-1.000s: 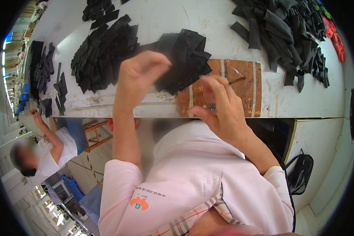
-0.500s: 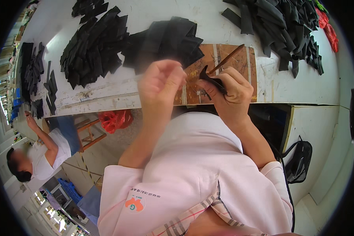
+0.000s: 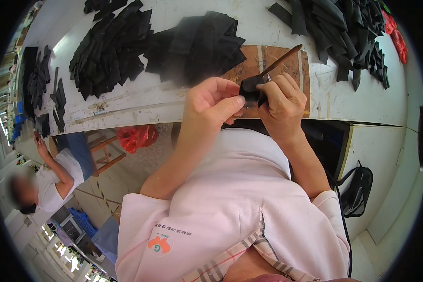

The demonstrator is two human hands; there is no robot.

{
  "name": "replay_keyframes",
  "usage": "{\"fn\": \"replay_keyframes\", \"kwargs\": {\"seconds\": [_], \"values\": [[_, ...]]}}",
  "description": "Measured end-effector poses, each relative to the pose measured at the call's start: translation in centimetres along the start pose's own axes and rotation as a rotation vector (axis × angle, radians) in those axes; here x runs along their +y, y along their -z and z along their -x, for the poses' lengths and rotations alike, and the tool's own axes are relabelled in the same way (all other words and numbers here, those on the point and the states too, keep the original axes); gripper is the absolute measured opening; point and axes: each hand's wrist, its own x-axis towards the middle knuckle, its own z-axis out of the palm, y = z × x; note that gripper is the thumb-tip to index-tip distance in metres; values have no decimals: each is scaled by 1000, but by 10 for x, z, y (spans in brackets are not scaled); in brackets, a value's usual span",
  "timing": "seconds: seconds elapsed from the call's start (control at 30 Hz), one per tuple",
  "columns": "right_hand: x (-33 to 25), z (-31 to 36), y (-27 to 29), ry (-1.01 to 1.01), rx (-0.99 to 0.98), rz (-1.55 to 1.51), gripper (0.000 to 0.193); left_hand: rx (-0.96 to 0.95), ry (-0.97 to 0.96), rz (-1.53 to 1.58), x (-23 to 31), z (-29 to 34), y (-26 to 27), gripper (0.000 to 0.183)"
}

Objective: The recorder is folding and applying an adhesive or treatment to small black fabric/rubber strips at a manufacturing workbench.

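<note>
Just above the table's front edge, both my hands meet at a small, bent black strip (image 3: 250,86) that looks like fabric or leather. My right hand (image 3: 283,101) is closed around its right side, fingers curled and thumb pressing on it. At its left edge, my left hand (image 3: 211,103) pinches the strip between thumb and fingers. A slim brown stick-like tool (image 3: 281,61) slants up and right from beside the right hand; its lower end is hidden, and I cannot tell whether that hand grips it. Beneath them lies a scuffed brown board (image 3: 249,58).
Stacks of black strips lie at the left (image 3: 110,54) and middle (image 3: 195,44), with a larger heap (image 3: 343,33) at the far right. Below the table are a red plastic bag (image 3: 136,137) and a wooden stool (image 3: 105,160). A person (image 3: 63,176) sits at the left.
My left hand, blurred and apart half a second ago, has moved right and taken hold of the black strip. The right hand has shifted slightly, and the strip is turned differently.
</note>
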Motion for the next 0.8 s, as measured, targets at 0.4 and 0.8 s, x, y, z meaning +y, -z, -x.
{"fn": "replay_keyframes", "kwargs": {"seconds": [0.4, 0.8], "values": [[-1, 3, 5, 45, -155, -7, 24, 178, -218, -272, -18, -23, 2, 6], [-21, 4, 10, -302, -67, -358, 14, 328, -739, -709, -25, -11, -13, 11]]}}
